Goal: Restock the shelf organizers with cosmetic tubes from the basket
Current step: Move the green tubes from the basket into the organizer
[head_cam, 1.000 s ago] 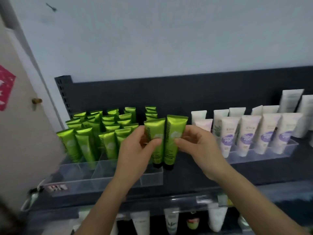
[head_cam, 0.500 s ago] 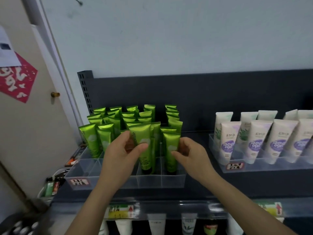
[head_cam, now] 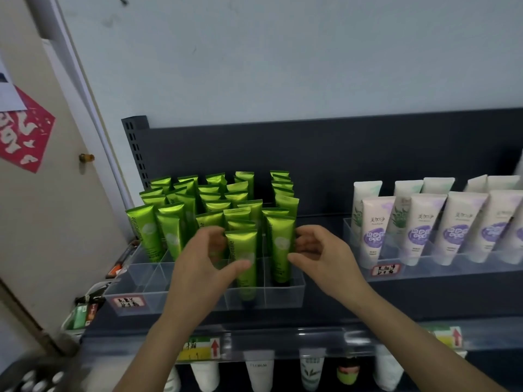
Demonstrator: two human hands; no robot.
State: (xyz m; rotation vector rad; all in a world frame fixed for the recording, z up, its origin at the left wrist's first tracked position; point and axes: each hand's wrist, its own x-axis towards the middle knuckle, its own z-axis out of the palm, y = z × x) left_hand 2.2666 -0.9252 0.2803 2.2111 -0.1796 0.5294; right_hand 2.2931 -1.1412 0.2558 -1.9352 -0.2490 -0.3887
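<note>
The left hand [head_cam: 202, 264] is gripping a glossy green plastic cosmetic tube [head_cam: 243, 244] that is standing crimp-up in a clear plastic divided organizer [head_cam: 283, 295]. Its thumb [head_cam: 240, 265] is lying across the tube's front, and the curled fingers [head_cam: 215, 234] are closing in from the tube's 9 o'clock side. The tube is sitting at the front of the lane next to the organizer's rightmost one.

At this tube's 2 o'clock, a second green tube [head_cam: 280, 241] is standing upright in the rightmost lane. The right hand [head_cam: 322, 256] is hovering at its 3 o'clock with fingers curled and the thumb tip right at the tube's edge. Whether it is pinching the tube or only touching it, I cannot tell.

Behind both tubes, toward 12 o'clock, packed rows of matching green tubes [head_cam: 215, 193] are filling the organizer's lanes. A handwritten white label [head_cam: 128, 302] is sticking to the front wall at the organizer's 8 o'clock corner.

The organizer is resting on a dark grey metal shelf [head_cam: 396, 301]. At its 3 o'clock, a second clear organizer [head_cam: 452, 267] is holding white and lilac tubes [head_cam: 424, 230].

At the frame's 6 o'clock, more white tubes [head_cam: 260, 372] are standing on a lower shelf. At 9 o'clock — on a beige door — a red paper cutout [head_cam: 22, 131] is hanging near a brass knob [head_cam: 86, 157].
</note>
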